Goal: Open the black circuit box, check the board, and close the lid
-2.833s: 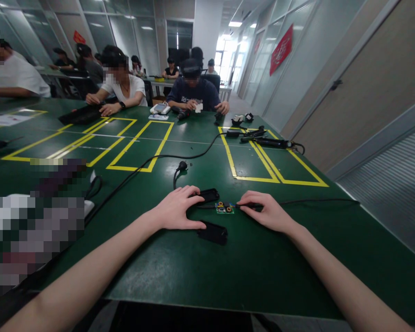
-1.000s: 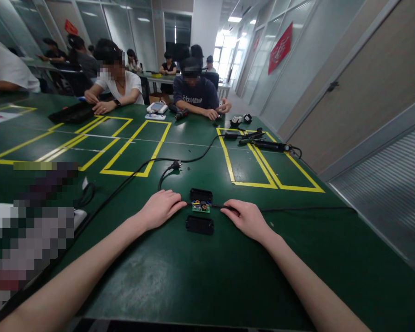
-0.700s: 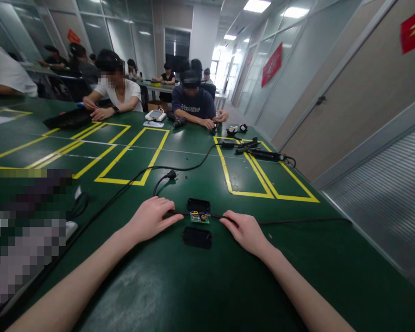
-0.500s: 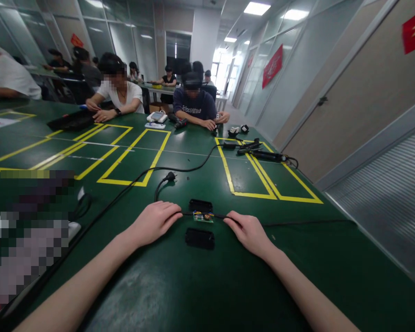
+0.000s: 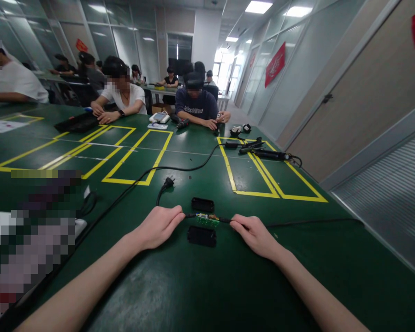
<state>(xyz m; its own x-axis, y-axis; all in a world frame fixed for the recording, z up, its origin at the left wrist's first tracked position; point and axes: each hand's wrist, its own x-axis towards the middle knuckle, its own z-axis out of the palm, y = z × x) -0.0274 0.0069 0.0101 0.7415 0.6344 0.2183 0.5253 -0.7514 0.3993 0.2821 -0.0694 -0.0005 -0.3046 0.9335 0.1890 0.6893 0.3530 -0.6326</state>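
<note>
Between my hands hangs a small green circuit board (image 5: 208, 221) with a black cable running out of each end. My left hand (image 5: 162, 225) is closed on the cable (image 5: 190, 215) left of the board. On the other side, my right hand (image 5: 253, 233) pinches the right-hand cable (image 5: 225, 220). Two black plastic case halves lie on the table: one half (image 5: 203, 204) just beyond the board, the other half (image 5: 201, 236) on the near side. A power plug (image 5: 169, 182) rests beyond my left hand, its cord passing behind that hand.
A long black cord (image 5: 180, 169) crosses the green table (image 5: 180, 286). Black tools (image 5: 263, 152) with cords lie at the far right, among yellow tape outlines (image 5: 256, 193). Across the table sit co-workers, one person (image 5: 197, 103) handling small parts. A blurred-out area covers the left.
The circuit board has tipped, so its green face with solder points now shows instead of its parts. Both hands still grip the cables. The whole view has shifted slightly.
</note>
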